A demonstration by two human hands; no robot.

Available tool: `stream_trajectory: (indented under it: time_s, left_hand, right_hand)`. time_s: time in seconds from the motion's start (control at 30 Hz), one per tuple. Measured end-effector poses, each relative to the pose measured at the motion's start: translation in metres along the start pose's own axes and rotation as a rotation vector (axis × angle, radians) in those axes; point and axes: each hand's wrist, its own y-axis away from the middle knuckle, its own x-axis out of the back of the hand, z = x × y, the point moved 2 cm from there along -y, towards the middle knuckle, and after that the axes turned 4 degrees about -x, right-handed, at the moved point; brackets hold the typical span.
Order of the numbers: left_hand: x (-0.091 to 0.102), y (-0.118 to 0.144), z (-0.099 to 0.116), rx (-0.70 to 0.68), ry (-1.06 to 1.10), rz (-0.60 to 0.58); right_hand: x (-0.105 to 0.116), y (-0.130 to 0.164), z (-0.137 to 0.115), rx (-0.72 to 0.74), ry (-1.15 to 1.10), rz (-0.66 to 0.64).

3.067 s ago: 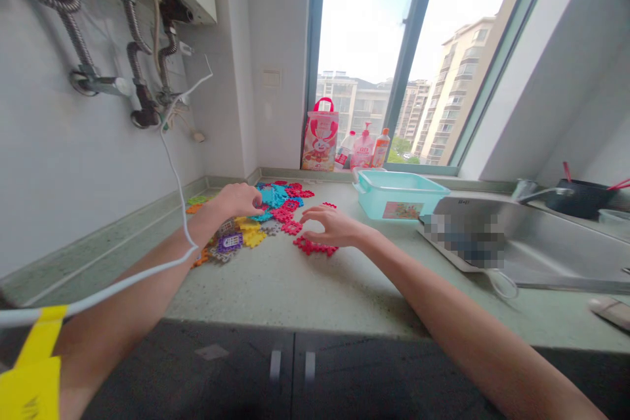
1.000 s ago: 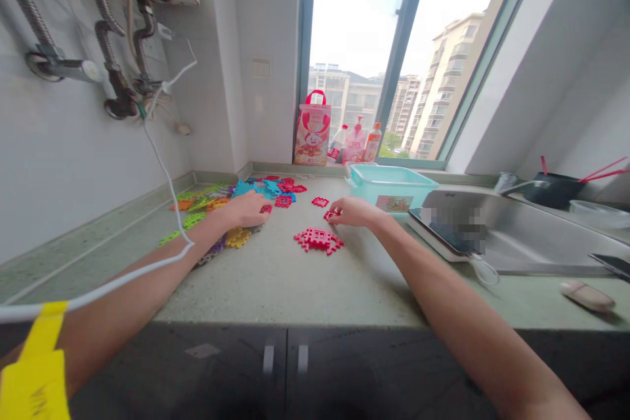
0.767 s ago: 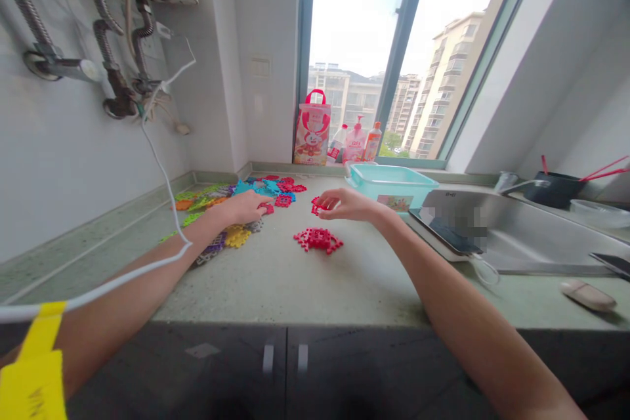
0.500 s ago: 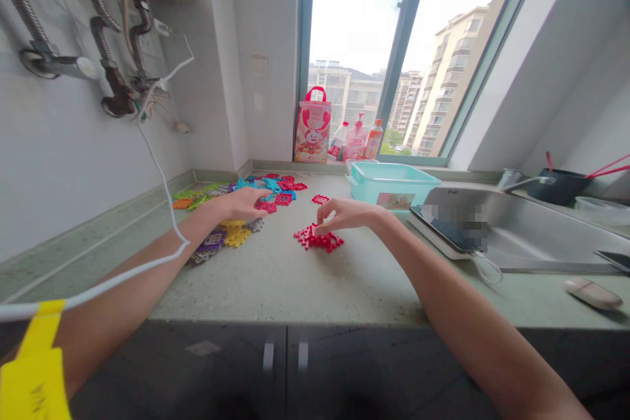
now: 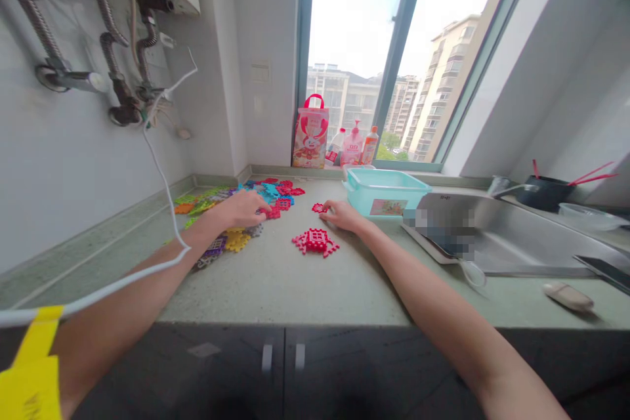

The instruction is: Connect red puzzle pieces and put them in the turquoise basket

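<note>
With its fingers bent, my left hand (image 5: 242, 209) grips a red interlocking plastic piece (image 5: 274, 212) at the right edge of a pile of colored ones. To its right, my right hand (image 5: 343, 216) has thumb and fingertips closed on the edge of a single red square piece (image 5: 317, 208) lying on the counter. Nearer to me, a small stack of red pieces (image 5: 315, 241) stands apart, untouched by either hand. Yellow pieces (image 5: 237, 240) and purple ones (image 5: 215, 247) show beside my left wrist; blue pieces (image 5: 268, 191) lie beyond that hand.
A turquoise plastic bin (image 5: 388, 187) is behind my right hand. Further right are a tablet-like device (image 5: 433, 239) at the edge of a steel sink (image 5: 512, 236) and a computer mouse (image 5: 568, 296). A white cable (image 5: 142, 269) crosses over my left forearm.
My right hand has left the red stack and moved forward to the single red piece. My left hand stays at the pile, its fingers now more curled. The view has shifted slightly.
</note>
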Motion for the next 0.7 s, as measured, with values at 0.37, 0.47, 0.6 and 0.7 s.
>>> stream_trajectory:
  time_s: [0.37, 0.47, 0.6, 0.7]
  left_hand:
    - [-0.007, -0.002, 0.059, -0.37, 0.112, -0.03]
    - [-0.01, -0.004, 0.056, -0.295, 0.064, 0.042]
    - [-0.016, -0.005, 0.044, -0.137, -0.018, 0.057]
    - [-0.019, -0.005, 0.039, -0.064, 0.011, 0.026]
  right_hand:
    - [0.025, 0.01, -0.006, 0.028, -0.117, 0.065]
    - [0.047, 0.019, -0.016, 0.141, -0.304, -0.067]
    - [0.065, 0.034, -0.037, 0.209, -0.386, -0.344]
    - [0.066, 0.041, -0.048, 0.232, -0.293, -0.4]
